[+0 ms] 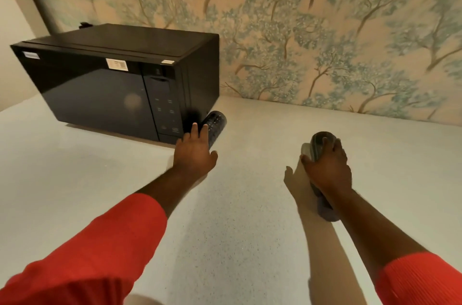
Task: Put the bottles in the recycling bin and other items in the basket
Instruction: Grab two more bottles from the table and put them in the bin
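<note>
A dark plastic bottle (215,124) lies on the pale countertop (245,217) beside the microwave's front right corner. My left hand (195,152) rests on its near end, fingers laid over it. A second dark bottle (318,144) lies further right, its cap end (326,208) sticking out towards me under my wrist. My right hand (327,169) is wrapped around its body. Both forearms wear red sleeves. No recycling bin or basket is in view.
A black microwave (120,79) stands at the back left of the counter, door closed. A wall with tree-patterned wallpaper (325,42) runs behind the counter.
</note>
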